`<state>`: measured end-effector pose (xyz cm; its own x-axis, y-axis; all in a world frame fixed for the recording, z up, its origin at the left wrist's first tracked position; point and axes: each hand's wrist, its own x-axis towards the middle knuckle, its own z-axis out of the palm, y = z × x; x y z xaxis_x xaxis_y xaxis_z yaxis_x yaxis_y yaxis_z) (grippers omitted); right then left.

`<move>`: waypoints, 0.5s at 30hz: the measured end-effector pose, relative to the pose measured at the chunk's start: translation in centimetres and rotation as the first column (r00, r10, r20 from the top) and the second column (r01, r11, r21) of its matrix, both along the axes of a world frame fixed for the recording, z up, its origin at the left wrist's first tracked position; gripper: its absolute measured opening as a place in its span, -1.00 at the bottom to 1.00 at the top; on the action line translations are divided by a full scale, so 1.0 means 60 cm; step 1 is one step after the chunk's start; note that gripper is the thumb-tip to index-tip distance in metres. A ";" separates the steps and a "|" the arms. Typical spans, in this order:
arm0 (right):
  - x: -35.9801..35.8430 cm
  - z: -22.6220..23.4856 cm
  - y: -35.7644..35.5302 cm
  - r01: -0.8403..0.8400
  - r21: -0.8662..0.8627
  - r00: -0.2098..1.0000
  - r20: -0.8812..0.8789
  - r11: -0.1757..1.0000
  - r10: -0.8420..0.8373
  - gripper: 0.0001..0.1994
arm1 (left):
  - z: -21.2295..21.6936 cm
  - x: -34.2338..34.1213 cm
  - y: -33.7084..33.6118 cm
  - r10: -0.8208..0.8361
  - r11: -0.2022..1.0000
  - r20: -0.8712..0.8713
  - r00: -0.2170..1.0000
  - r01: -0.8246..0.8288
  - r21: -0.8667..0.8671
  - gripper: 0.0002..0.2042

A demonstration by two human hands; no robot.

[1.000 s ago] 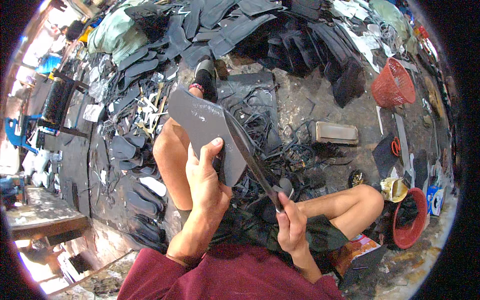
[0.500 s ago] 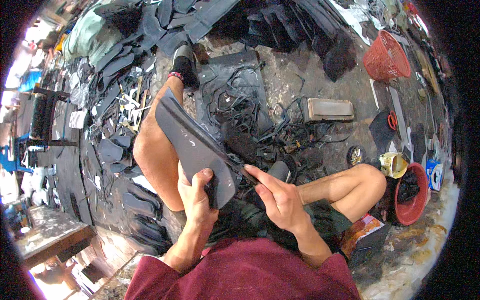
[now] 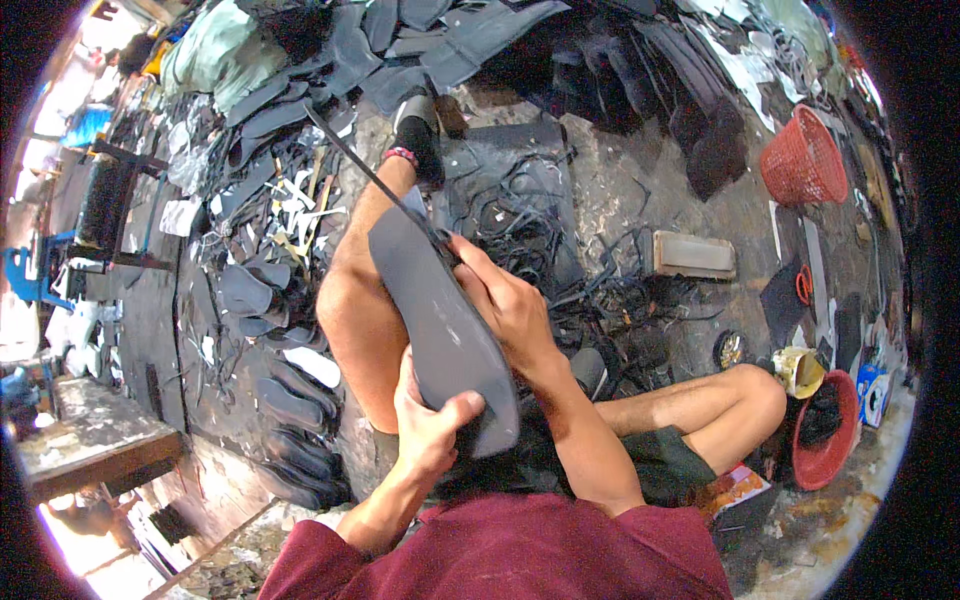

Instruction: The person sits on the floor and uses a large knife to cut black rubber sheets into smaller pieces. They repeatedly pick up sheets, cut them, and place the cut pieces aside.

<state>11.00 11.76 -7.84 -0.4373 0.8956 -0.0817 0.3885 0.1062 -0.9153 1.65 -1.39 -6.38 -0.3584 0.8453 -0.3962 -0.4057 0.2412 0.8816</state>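
Observation:
A dark grey shoe sole lies slantwise over my lap, its broad face up with pale scuffs on it. My left hand grips its near end, thumb pressed on top and the fingers underneath. At the right-hand edge of the sole, my right hand is closed, index finger reaching forward. From its fingertips a thin dark strip runs up and left past the sole's far end. Whether a tool is also in that hand is hidden.
Dark offcut strips tangle on the floor ahead. Cut sole pieces lie to the left. On the right are a pale block, a red basket, orange-handled scissors and a red tub. A wooden bench stands left.
My right hand has moved forward along the sole's edge. The strip, formerly lying along that edge, now sticks out past the far end. The sole's face has turned more toward view.

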 end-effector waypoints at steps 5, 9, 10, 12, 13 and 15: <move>0.041 0.018 -0.113 -0.078 0.250 0.992 -0.081 0.965 0.101 -0.62 | 0.041 -0.063 0.013 0.113 0.990 0.103 0.988 -0.121 0.073 -0.52; 0.083 -0.026 -0.170 -0.042 0.253 0.995 -0.074 0.967 0.062 -0.58 | 0.047 -0.116 0.005 -0.039 0.999 0.442 0.896 0.025 0.038 -0.77; 0.108 -0.035 -0.189 -0.031 0.235 0.996 -0.071 0.972 0.049 -0.59 | 0.050 -0.121 0.003 -0.056 0.998 0.445 0.894 0.055 0.016 -0.76; 0.170 -0.066 -0.248 -0.052 0.154 0.998 0.031 0.987 0.047 -0.60 | 0.054 -0.119 0.003 -0.021 0.998 0.439 0.898 0.045 -0.044 -0.73; 0.179 -0.070 -0.257 -0.045 0.163 0.999 0.034 0.986 0.040 -0.60 | 0.055 -0.116 0.001 -0.003 0.996 0.440 0.898 0.044 -0.084 -0.72; 0.192 -0.071 -0.268 -0.013 0.183 0.999 0.042 0.983 0.006 -0.60 | 0.058 -0.111 0.000 -0.041 0.996 0.406 0.913 0.070 -0.057 -0.69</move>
<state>22.51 -4.29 -12.10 -0.4456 0.8929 0.0649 0.4237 0.2742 -0.8633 -5.02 -1.37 -2.89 -0.1090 0.8247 -0.5550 -0.7075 0.3278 0.6260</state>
